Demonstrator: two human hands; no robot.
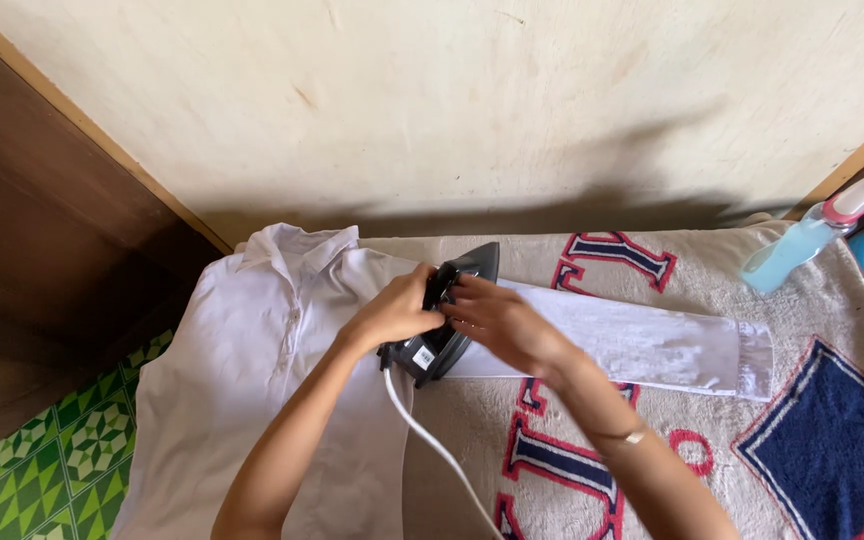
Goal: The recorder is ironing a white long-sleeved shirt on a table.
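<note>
Nearest me, a white cord (432, 440) runs up from 6 o'clock to the black iron (442, 330). My left hand (397, 312) is clenched on the iron's 9 o'clock side; my right hand (497, 322) grips it from 3 o'clock. The iron stands on a white shirt (252, 350), whose 1 sleeve (652, 345) extends toward 3 o'clock across a patterned blanket (712, 270). A blue spray bottle (812, 235) lies at 2 o'clock.
</note>
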